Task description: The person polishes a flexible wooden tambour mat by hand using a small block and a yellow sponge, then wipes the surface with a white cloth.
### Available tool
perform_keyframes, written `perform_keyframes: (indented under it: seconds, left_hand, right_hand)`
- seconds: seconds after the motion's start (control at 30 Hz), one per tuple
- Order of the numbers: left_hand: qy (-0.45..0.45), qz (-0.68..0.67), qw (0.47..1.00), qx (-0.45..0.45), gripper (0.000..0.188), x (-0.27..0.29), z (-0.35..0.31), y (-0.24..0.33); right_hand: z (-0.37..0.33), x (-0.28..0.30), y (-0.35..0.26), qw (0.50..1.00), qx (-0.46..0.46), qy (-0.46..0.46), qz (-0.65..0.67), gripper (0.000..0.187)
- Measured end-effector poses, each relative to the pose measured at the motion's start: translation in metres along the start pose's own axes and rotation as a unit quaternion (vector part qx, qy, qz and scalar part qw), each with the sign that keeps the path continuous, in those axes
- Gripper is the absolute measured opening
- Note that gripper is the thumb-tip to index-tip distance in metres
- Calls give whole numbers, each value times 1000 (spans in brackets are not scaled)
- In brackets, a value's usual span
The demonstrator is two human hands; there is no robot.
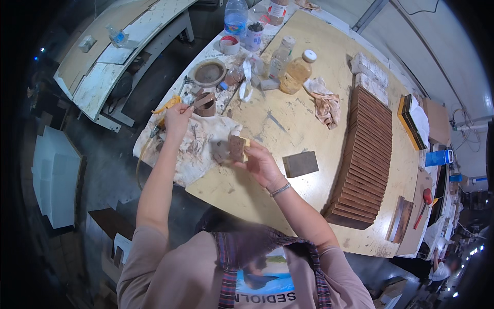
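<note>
The left hand (177,119) stretches forward, pinching a thin flat tool (201,101) at the brown pot (208,110) just beyond it. The right hand (263,164), angled inward, pinches a brown-and-yellow block (238,148) at its left; a stained cloth (198,147) lies between the hands.

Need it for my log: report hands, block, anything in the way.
Left hand holds thin tool by brown cup. Right hand holds brown-yellow block. Stained cloth nearby.

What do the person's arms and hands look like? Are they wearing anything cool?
The left hand and right hand wear no gloves. Short, dusty-pink sleeves leave the forearms bare. A silvery bracelet circles the right wrist; none shows on the left.
</note>
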State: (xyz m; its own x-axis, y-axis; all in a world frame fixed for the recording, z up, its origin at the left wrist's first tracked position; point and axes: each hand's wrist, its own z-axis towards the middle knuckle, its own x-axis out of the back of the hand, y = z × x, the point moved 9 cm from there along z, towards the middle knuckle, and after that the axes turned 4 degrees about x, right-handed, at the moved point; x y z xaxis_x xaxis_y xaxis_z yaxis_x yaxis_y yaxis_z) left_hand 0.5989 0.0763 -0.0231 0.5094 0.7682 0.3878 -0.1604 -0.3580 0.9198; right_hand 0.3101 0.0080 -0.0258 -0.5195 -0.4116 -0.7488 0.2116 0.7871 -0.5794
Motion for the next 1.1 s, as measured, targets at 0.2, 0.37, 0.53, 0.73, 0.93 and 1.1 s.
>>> perform_keyframes:
  seconds: [0.2, 0.37, 0.53, 0.73, 0.93, 1.1]
  left_hand:
    - [40, 258, 944, -202, 9, 28, -26, 114]
    - [-56, 442, 841, -306, 9, -25, -2, 119]
    - [-137, 460, 831, -282, 9, -45, 5, 118]
    - [-156, 449, 837, -270, 7, -46, 18, 104]
    - [-173, 428, 853, -243, 5, -41, 25, 97]
    - [-95, 307, 937, -138, 13, 5, 28, 95]
  right_hand:
    - [36, 0, -2, 998, -20, 37, -45, 41]
    - [63, -8, 7, 996, -36, 44, -73, 40]
    - [76, -11, -2, 997, -27, 28, -68, 36]
    - [89, -5, -2, 998, -32, 26, -57, 34]
    - [92, -8, -5, 995, -46, 53, -73, 30]
    - [98, -7, -7, 997, -27, 61, -44, 27]
